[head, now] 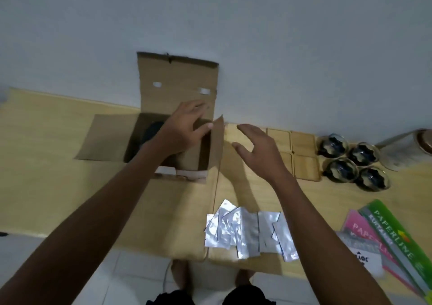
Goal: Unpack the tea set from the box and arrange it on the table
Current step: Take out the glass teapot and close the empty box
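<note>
Cardboard fills the middle of the view: the box (163, 146) stands open on the table (46, 141), its back flap upright against the wall and its side flaps spread out. The left hand (184, 129) reaches over the opening with fingers loosely spread, the fingertips touching the upright right flap (216, 143), holding nothing. The right hand (259, 155) hovers just beside that flap, outside the box, palm down and fingers wide, also empty. Much of the set is already out: four glass cups (353, 162) stand in a cluster to the right, wooden coasters (297, 155) lie in a block between them and the right hand, and silver sachets (247, 230) are fanned out at the near edge. Inside the box a dark rounded shape (152, 133) shows past the left forearm, possibly the teapot, though the shadow makes it hard to be sure. The step in hand looks like going back into the box for what remains. The next move likely calls for pushing the right flap aside, getting both hands down around the dark piece, lifting it straight up clear of the walls, and setting it on bare table near the cups. Paper packs (395, 241) at the right edge are not part of the job.
</note>
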